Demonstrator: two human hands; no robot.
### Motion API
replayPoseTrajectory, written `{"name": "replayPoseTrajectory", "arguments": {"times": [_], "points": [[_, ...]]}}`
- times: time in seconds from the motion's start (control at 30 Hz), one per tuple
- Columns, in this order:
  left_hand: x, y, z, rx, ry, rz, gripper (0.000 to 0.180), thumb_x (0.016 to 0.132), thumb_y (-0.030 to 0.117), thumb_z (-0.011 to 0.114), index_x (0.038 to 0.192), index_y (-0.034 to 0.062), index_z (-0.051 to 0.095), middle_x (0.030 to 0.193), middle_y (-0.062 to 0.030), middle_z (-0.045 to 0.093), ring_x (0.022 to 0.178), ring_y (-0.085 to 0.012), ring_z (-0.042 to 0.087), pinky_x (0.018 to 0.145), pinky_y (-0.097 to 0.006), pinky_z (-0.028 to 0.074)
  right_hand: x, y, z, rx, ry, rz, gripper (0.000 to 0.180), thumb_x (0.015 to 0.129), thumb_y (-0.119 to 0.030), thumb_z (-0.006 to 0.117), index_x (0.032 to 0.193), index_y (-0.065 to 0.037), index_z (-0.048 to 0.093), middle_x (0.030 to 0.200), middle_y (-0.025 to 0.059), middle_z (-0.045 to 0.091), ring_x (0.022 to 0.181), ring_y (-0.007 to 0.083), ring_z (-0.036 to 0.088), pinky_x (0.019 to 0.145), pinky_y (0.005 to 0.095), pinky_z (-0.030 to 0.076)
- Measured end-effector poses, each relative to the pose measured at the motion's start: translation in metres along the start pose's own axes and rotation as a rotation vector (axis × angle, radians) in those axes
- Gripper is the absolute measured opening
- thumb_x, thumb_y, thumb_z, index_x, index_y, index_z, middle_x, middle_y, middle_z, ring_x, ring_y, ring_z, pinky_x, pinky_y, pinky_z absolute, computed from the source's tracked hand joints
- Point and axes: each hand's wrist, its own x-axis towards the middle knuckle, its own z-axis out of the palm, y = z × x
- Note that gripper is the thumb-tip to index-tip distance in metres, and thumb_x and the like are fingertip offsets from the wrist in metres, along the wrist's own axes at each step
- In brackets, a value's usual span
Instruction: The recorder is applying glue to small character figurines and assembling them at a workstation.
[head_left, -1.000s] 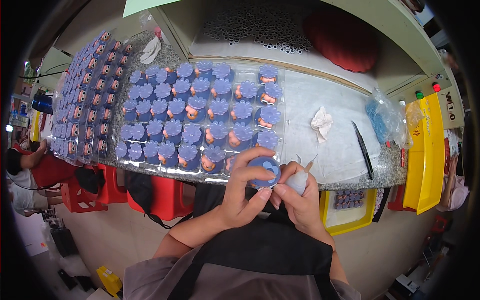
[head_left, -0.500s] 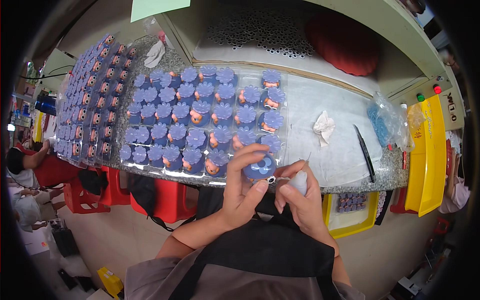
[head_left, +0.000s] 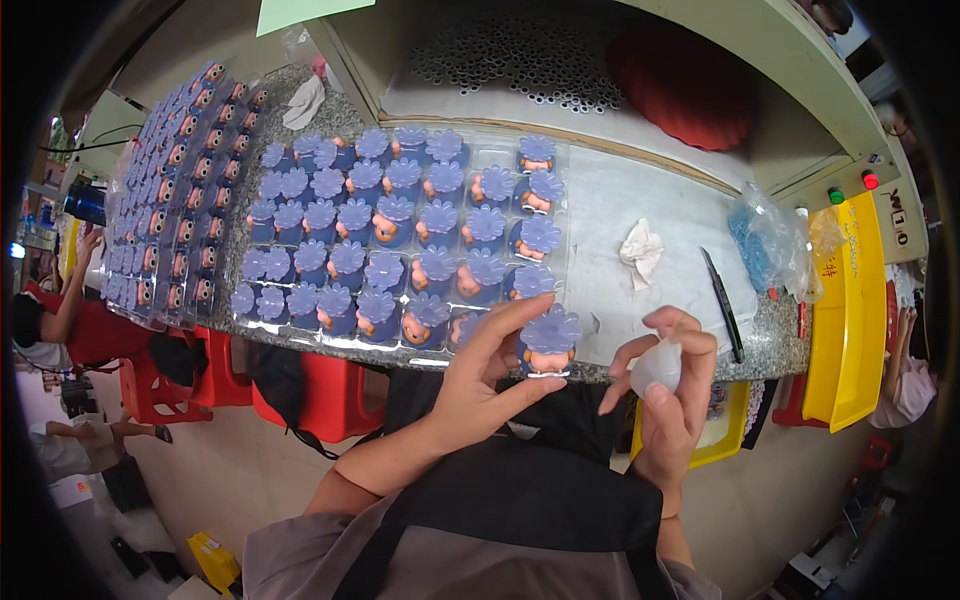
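My left hand (head_left: 490,375) grips a small toy figurine (head_left: 549,345) by its sides, thumb below and fingers above. The figurine has a purple flower-shaped top, a peach-coloured face part and a white edge nearest me. To its right, my right hand (head_left: 675,385) is closed round a small whitish squeeze bottle (head_left: 656,369), apart from the figurine. Just beyond my left hand lies a clear plastic tray (head_left: 490,156) with rows of like figurines (head_left: 437,220), several of them showing peach faces.
Stacked trays of figurines (head_left: 170,200) stand at the left. On the white sheet lie a crumpled tissue (head_left: 640,252) and a black craft knife (head_left: 722,305). Many small eye pieces (head_left: 520,60) cover the shelf. A yellow bin (head_left: 846,310) and plastic bag (head_left: 765,245) are at the right.
My left hand has turned the figurine so its flower top shows, and shifted it slightly right. My right hand has drawn the bottle away from it, to the right.
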Motion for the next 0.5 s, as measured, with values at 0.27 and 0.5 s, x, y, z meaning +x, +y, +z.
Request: {"name": "replayPoseTrajectory", "arguments": {"times": [0.27, 0.5], "points": [[0.001, -0.002, 0.001, 0.169, 0.094, 0.171, 0.066, 0.069, -0.012, 0.06, 0.125, 0.0015, 0.028, 0.123, -0.0136, 0.034, 0.111, -0.0214, 0.041, 0.087, -0.032, 0.043, -0.019, -0.004, -0.004, -0.09, 0.242, -0.236, 0.042, 0.067, -0.022, 0.07, 0.089, -0.004, 0.04, 0.087, 0.0101, 0.042, 0.062, 0.0149, 0.05, 0.042, 0.0253, 0.047], [0.0, 0.0, -0.005, 0.534, 0.126, 0.282, 0.06, 0.066, -0.012, 0.063, 0.117, 0.0021, 0.036, 0.115, -0.0156, 0.041, 0.11, -0.0254, 0.043, 0.089, -0.036, 0.039, -0.021, 0.004, -0.001, -0.175, 0.178, -0.541, 0.049, 0.061, -0.033, 0.078, 0.083, -0.01, 0.041, 0.081, 0.0042, 0.044, 0.058, 0.0102, 0.041, 0.045, 0.0198, 0.037]]}}
